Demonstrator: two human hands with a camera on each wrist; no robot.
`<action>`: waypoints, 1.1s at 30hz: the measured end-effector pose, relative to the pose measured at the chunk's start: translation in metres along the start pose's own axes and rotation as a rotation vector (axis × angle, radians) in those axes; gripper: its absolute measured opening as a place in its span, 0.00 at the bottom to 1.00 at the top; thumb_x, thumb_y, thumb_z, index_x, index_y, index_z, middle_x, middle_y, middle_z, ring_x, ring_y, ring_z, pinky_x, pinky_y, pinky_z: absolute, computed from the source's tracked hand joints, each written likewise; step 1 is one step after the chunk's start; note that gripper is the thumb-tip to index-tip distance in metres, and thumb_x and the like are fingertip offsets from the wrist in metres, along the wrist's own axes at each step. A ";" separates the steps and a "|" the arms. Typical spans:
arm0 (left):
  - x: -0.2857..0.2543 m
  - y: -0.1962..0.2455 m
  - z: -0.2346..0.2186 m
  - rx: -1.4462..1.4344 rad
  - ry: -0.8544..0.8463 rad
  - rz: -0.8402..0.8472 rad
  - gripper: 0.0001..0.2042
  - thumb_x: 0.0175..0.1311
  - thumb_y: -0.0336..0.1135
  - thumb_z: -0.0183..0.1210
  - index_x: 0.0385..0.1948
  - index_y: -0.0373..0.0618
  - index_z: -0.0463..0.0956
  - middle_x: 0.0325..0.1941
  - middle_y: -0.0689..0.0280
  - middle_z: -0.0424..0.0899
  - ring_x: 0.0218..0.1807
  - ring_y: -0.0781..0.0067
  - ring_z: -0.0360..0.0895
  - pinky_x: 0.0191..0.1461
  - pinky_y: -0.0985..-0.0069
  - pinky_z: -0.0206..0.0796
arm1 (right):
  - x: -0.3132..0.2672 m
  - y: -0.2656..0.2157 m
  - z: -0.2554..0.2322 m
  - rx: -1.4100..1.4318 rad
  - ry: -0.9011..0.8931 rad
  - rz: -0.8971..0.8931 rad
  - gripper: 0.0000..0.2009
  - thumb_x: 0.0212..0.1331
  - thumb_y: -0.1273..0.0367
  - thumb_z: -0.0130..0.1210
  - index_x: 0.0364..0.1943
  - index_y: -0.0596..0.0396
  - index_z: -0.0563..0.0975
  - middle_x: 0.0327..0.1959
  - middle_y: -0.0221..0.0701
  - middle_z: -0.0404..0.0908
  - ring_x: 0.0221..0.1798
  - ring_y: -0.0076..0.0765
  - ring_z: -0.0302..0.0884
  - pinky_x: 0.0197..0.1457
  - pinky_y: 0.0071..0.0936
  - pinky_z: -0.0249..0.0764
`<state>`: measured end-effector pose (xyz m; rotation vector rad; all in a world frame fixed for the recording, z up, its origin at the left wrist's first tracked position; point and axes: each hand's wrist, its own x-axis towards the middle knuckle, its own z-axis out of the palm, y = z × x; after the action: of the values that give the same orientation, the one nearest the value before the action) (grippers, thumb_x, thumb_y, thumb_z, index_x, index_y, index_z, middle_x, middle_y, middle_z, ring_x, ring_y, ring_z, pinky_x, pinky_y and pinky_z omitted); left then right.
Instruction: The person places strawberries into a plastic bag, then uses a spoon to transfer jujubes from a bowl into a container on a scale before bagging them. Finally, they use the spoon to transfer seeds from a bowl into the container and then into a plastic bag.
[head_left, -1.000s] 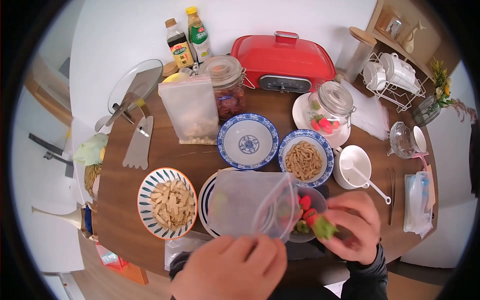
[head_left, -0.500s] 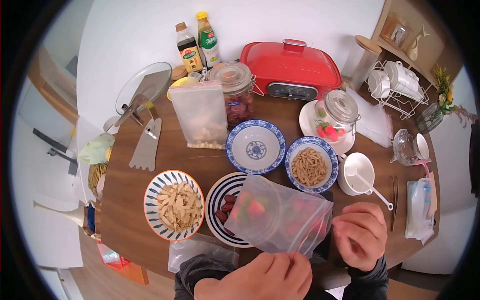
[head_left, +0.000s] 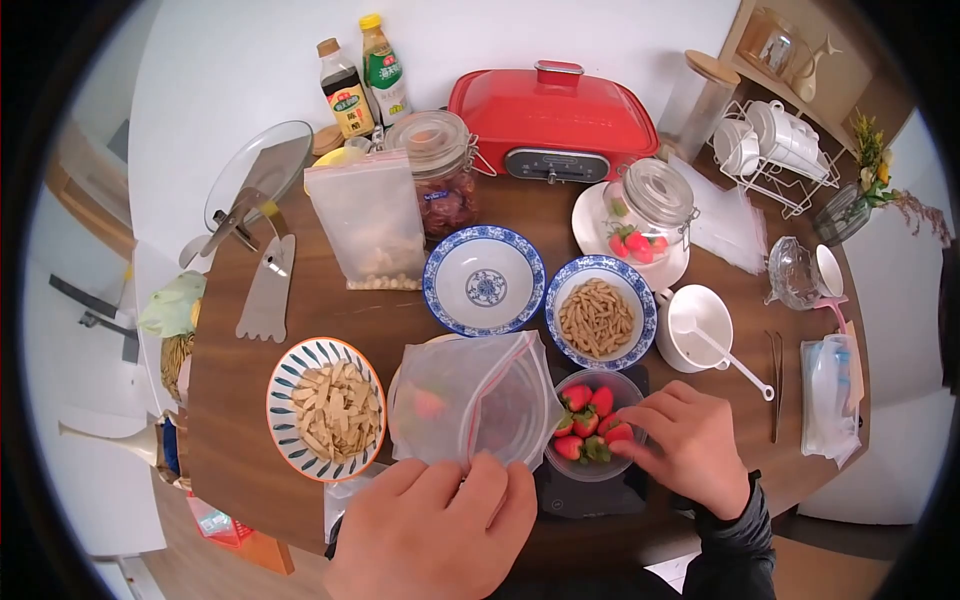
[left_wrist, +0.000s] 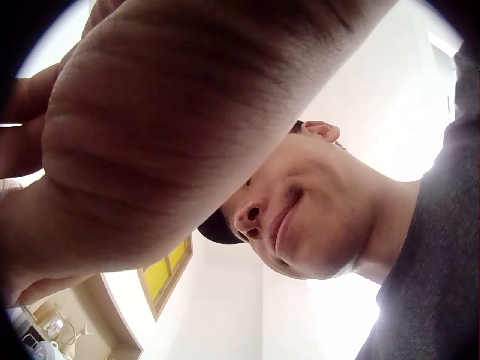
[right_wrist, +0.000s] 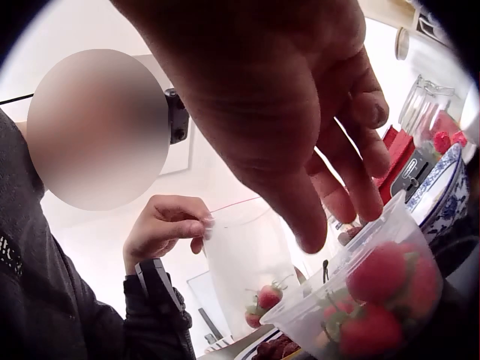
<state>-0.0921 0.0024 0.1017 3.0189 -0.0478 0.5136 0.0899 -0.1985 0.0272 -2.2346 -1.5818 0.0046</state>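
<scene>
A clear zip-lock bag [head_left: 455,390] is pinched at its rim by my left hand [head_left: 440,525], its mouth facing right. Strawberries [right_wrist: 268,296] show through the bag's wall in the right wrist view. Beside it stands a clear plastic tub [head_left: 640,470] with several strawberries [head_left: 585,424] inside. My right hand [head_left: 690,440] reaches over the tub's right rim, fingertips right at a strawberry. In the right wrist view, thumb and fingers of that hand stand apart over the tub. Only the underside of the left hand [left_wrist: 157,135] fills the left wrist view.
Left stands a striped bowl [head_left: 277,420] of pale dried slices. Behind are an empty blue-and-white bowl [head_left: 484,285], another [head_left: 652,300] with brown pieces, and a white mug [head_left: 700,350] with a spoon. A red electric cooker [head_left: 550,115] and lidded jars [head_left: 650,215] stand farther back.
A strawberry in my right hand went into the bag, which swung right over the tub and then back left. My right hand has returned to the tub, now with nothing gripped.
</scene>
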 end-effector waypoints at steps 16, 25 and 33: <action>0.001 0.004 0.007 -0.039 -0.049 0.112 0.13 0.47 0.33 0.59 0.37 0.44 0.79 0.32 0.67 0.71 0.30 0.70 0.72 0.34 0.72 0.66 | 0.004 -0.006 -0.007 -0.113 -0.113 -0.011 0.19 0.48 0.64 0.68 0.45 0.50 0.79 0.32 0.26 0.78 0.37 0.34 0.77 0.34 0.31 0.74; 0.000 0.016 0.019 -0.037 -0.034 0.182 0.12 0.47 0.33 0.58 0.35 0.42 0.80 0.34 0.65 0.75 0.34 0.69 0.75 0.37 0.73 0.67 | 0.007 -0.008 -0.003 -0.233 -0.302 -0.015 0.19 0.45 0.65 0.70 0.44 0.49 0.80 0.33 0.25 0.79 0.36 0.35 0.77 0.34 0.32 0.75; 0.004 0.026 0.020 -0.096 -0.003 0.338 0.12 0.48 0.35 0.58 0.30 0.37 0.82 0.34 0.58 0.78 0.33 0.64 0.75 0.37 0.71 0.66 | 0.002 -0.017 -0.032 0.317 0.193 0.054 0.22 0.39 0.71 0.76 0.43 0.50 0.80 0.46 0.33 0.86 0.39 0.41 0.84 0.40 0.32 0.79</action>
<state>-0.0829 -0.0257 0.0856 2.9272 -0.5724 0.5136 0.0823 -0.2023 0.0621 -1.9668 -1.3168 0.0501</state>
